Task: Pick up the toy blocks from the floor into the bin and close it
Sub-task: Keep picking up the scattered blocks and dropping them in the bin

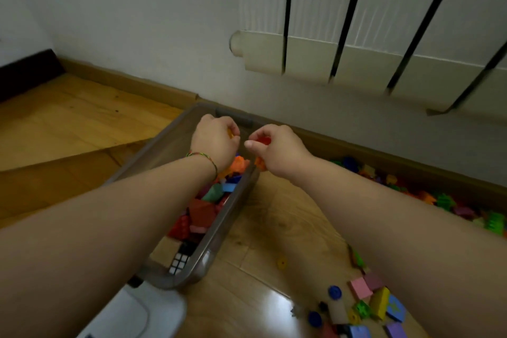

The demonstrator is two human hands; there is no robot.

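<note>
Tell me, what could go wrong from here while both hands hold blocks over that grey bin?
The right hand grips a red block near the right rim of the bin; let go there, it may bounce out onto the floor. The left hand and its orange piece look safer, further over the bin. The lone yellow piece lies apart from the block pile and might be overlooked.

Dim, soft indoor light with a grey-green cast. A bright glare patch sits on the glossy floor (277, 300) well below the right hand (277, 149). Above that hand the radiator (310, 57) is smeared by motion blur, its bars bent by wide-angle distortion. The toy blocks (444, 202) to its right look soft.
</note>
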